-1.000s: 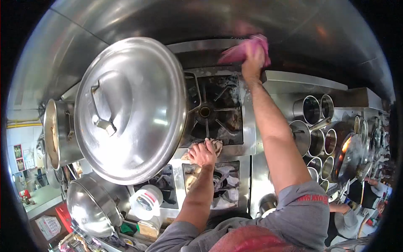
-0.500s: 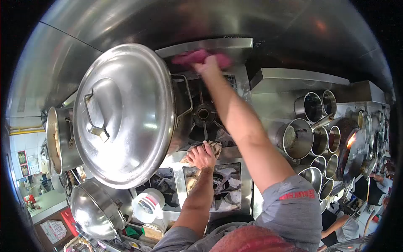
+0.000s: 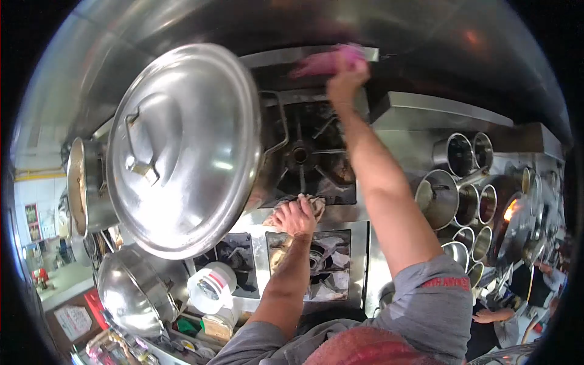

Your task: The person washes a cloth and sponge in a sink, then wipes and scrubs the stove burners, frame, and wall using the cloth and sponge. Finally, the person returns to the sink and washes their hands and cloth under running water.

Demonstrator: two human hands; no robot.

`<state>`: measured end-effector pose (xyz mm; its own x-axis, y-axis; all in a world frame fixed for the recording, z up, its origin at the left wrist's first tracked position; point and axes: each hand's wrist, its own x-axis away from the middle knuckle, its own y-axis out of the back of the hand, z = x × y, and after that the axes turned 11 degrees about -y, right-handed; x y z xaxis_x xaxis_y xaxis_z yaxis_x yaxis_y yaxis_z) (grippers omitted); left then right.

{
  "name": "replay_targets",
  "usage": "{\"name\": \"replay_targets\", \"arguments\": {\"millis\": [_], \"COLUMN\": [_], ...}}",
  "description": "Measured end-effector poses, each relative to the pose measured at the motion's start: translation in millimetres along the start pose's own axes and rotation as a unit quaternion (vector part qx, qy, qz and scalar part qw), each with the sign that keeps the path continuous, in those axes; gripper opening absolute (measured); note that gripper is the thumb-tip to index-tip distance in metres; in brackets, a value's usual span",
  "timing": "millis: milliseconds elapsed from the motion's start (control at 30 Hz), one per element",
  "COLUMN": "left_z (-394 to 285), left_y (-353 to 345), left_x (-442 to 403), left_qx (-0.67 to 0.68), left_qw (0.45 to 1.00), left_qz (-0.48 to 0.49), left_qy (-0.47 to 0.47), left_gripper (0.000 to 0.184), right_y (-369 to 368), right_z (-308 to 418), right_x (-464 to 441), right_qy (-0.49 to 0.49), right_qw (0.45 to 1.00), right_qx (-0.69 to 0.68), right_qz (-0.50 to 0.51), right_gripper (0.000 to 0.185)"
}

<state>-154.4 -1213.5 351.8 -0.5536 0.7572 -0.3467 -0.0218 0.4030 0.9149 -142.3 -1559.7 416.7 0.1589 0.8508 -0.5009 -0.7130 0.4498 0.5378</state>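
At the back of the stove, my right hand [image 3: 348,82] is closed on a pink cloth [image 3: 322,63], held against the metal ledge [image 3: 274,56]. Motion blurs the cloth a little. My left hand [image 3: 294,218] rests on a crumpled beige cloth [image 3: 317,205] at the front edge of the rear burner [image 3: 300,155], its fingers bent over it. Between the two arms and the large lidded pot lies that black burner grate, with nothing on it. A second burner [image 3: 328,258] sits below my left hand, partly behind the forearm.
A big pot with a domed lid [image 3: 182,152] stands close on the left, its side handle [image 3: 283,121] near the burner. Several steel pots [image 3: 438,198] crowd the right, with a flame [image 3: 511,210] beyond. A white bucket [image 3: 212,287] stands lower left. Co-workers are at far right.
My right hand has swept the pink cloth rightward and up along the back ledge. My left hand stays on the beige cloth. The whole view has shifted slightly.
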Motion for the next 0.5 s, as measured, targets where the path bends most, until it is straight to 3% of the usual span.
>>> {"name": "replay_targets", "arguments": {"millis": [100, 133, 200, 267, 333, 400, 500], "left_z": [1.1, 3.7, 4.7, 3.6, 4.9, 7.5, 9.4], "left_y": [0.1, 0.5, 2.5, 3.6, 6.1, 6.9, 12.6], "left_x": [3.1, 4.2, 3.3, -0.7, 2.0, 2.4, 3.8], "left_qx": [0.016, 0.008, 0.02, 0.042, 0.071, 0.078, 0.077], "left_qw": [0.999, 0.999, 0.999, 0.998, 0.996, 0.994, 0.99], "left_qz": [0.025, 0.027, 0.008, -0.008, -0.029, -0.079, -0.113], "left_qy": [0.016, 0.016, 0.038, 0.043, 0.036, 0.021, 0.022], "left_gripper": [0.027, 0.026, 0.026, 0.025, 0.026, 0.026, 0.025], "right_y": [9.4, 21.7, 38.5, 109.3, 165.2, 196.5, 221.7], "right_z": [-23.3, -18.6, -1.1, 73.2, 132.9, 184.2, 265.3], "right_x": [-9.1, -12.7, -23.0, -20.1, -24.6, -21.1, 24.5], "right_qy": [-0.161, -0.176, -0.197, -0.132, -0.029, 0.085, 0.192], "right_qw": [0.982, 0.972, 0.929, 0.922, 0.894, 0.899, 0.873], "right_qx": [-0.098, -0.151, -0.31, -0.362, -0.435, -0.404, -0.33], "right_qz": [-0.034, 0.042, 0.049, 0.031, 0.101, 0.143, 0.303], "right_gripper": [0.065, 0.06, 0.053, 0.046, 0.045, 0.048, 0.043]}}
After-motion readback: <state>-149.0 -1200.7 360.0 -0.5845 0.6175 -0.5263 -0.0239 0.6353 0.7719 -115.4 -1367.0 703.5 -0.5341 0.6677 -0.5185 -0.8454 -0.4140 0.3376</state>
